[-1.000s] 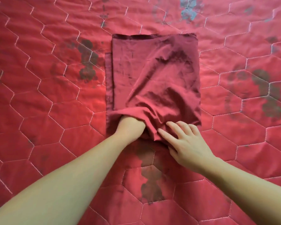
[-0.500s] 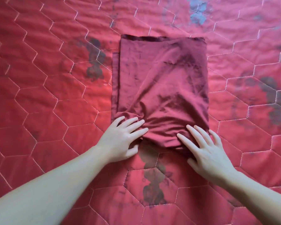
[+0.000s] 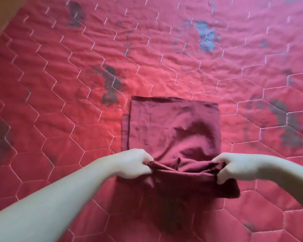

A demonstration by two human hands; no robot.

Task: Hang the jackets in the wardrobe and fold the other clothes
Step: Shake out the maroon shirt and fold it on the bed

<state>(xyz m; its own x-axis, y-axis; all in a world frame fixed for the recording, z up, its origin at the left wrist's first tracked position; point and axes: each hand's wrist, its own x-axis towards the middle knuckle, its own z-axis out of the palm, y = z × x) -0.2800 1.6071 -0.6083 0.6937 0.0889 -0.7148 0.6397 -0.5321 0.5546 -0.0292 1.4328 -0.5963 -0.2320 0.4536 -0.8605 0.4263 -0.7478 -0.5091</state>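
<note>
Near edge now lifted, hands (image 3: 136,164) (image 3: 234,167) seemingly gripping garment (image 3: 173,130)

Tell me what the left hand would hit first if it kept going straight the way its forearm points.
The left hand points up and right, so it would probably first meet the dark red garment it grips, sliding over the flat part lying on the red quilt. Its height above the cloth is unclear.

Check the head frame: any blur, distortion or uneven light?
Head view: motion blur softens both hands, left hand and right hand, each gripping the maroon garment; wide-angle bending curves the quilted bedspread stitching; light is brightest mid-frame, dimmer at edges; blurred orange patch top left, unidentifiable.
</note>
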